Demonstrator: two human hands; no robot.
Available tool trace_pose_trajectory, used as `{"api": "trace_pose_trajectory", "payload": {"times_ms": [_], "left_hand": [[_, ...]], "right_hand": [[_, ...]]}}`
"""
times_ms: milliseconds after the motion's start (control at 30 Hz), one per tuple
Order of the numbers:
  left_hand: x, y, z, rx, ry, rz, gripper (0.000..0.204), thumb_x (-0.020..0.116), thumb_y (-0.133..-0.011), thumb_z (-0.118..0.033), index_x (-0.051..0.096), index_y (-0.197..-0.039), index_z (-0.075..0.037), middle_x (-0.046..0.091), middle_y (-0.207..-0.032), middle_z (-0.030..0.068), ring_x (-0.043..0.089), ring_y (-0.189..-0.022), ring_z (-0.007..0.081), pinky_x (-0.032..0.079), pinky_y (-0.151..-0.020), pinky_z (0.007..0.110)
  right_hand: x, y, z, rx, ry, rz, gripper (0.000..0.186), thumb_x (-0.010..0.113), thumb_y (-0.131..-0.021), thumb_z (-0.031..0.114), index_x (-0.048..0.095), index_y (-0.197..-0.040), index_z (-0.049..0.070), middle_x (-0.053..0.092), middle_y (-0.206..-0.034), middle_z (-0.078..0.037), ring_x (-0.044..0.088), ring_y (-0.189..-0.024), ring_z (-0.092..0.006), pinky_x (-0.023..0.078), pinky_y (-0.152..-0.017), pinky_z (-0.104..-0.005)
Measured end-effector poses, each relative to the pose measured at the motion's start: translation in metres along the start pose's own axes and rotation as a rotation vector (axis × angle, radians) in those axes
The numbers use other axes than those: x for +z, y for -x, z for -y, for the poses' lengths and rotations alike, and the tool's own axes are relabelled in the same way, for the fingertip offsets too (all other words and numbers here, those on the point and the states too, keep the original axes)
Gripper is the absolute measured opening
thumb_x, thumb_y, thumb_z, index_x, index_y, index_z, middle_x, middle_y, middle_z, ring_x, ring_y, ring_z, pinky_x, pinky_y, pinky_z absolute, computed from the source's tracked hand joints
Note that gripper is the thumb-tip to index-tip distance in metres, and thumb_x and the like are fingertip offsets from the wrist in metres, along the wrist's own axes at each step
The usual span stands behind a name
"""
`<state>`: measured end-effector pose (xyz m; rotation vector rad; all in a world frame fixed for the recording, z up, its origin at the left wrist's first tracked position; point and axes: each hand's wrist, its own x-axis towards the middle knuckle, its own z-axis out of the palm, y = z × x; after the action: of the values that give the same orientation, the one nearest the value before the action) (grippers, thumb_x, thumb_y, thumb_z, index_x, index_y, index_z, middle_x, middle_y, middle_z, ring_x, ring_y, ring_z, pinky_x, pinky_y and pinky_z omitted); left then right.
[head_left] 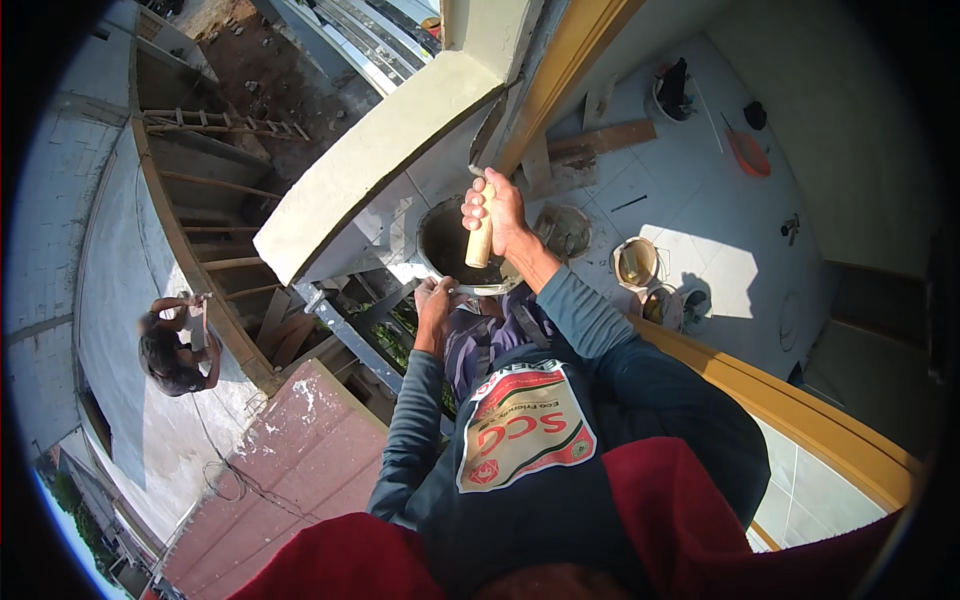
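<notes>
My right hand (508, 215) is closed round the pale wooden handle (480, 240) of a trowel. Its metal neck points away from me, and the thin blade, seen nearly edge-on, stands close to the end of the wall beside the orange frame. Below that hand is a round bucket (480, 290) with a dark inside; how much it holds is hard to make out. My left hand (435, 305) grips the near left part of the bucket's rim, fingers bent over the edge.
A pale ledge (375, 150) curves at the left, with a drop beyond it. An orange frame (575, 75) rises ahead. On the tiled floor stand small pails (636, 262), a wooden board (603, 140) and an orange basin (748, 153). Another person (175, 350) works below left.
</notes>
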<state>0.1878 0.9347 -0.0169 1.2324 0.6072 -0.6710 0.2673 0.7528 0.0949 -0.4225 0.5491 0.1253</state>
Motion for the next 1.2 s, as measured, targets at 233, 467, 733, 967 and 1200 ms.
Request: {"api": "trace_pose_trajectory", "payload": {"times_ms": [233,467,733,967,1200], "left_hand": [[0.005,0.0,-0.003,-0.016,0.01,-0.017,0.012,0.061,-0.081,-0.005,0.052,-0.084,0.002,0.057,-0.075,0.0077,0.06,-0.058,0.0154,0.059,-0.054,0.027],[0.005,0.004,-0.004,-0.01,-0.013,-0.013,0.013,0.062,-0.079,-0.004,0.052,-0.084,0.003,0.057,-0.075,0.0078,0.061,-0.058,0.0158,0.059,-0.053,0.027],[-0.003,0.001,-0.006,-0.017,0.015,0.017,0.016,0.059,-0.081,-0.002,0.051,-0.094,0.003,0.06,-0.082,0.0109,0.064,-0.061,0.0206,0.06,-0.059,0.031],[-0.006,-0.002,-0.009,0.001,-0.012,-0.012,0.015,0.06,-0.081,-0.003,0.051,-0.092,0.003,0.058,-0.082,0.0101,0.064,-0.062,0.0204,0.06,-0.058,0.029],[-0.004,-0.003,-0.01,-0.005,0.005,-0.012,0.015,0.059,-0.082,-0.002,0.05,-0.094,0.004,0.06,-0.084,0.0111,0.065,-0.062,0.0201,0.06,-0.057,0.029]], "right_hand": [[-0.001,0.018,-0.02,0.092,-0.009,0.043,0.032,0.05,-0.093,0.041,0.045,-0.078,0.014,0.041,-0.061,0.002,0.041,-0.047,-0.0103,0.038,-0.042,-0.0268],[-0.001,-0.001,-0.013,-0.026,-0.087,0.057,0.03,0.05,-0.093,0.041,0.045,-0.078,0.015,0.04,-0.06,0.003,0.04,-0.047,-0.0091,0.037,-0.042,-0.0253],[0.007,0.001,-0.009,-0.027,-0.074,0.013,0.028,0.051,-0.093,0.038,0.045,-0.078,0.015,0.04,-0.062,0.003,0.04,-0.047,-0.0083,0.036,-0.042,-0.0247],[0.006,-0.005,-0.005,-0.054,-0.056,0.025,0.027,0.049,-0.093,0.039,0.045,-0.079,0.016,0.041,-0.063,0.003,0.042,-0.05,-0.0094,0.039,-0.045,-0.0257],[0.007,0.004,-0.021,-0.022,-0.065,0.046,0.028,0.049,-0.094,0.039,0.045,-0.079,0.015,0.041,-0.061,0.003,0.041,-0.047,-0.0094,0.038,-0.042,-0.0259]]}}
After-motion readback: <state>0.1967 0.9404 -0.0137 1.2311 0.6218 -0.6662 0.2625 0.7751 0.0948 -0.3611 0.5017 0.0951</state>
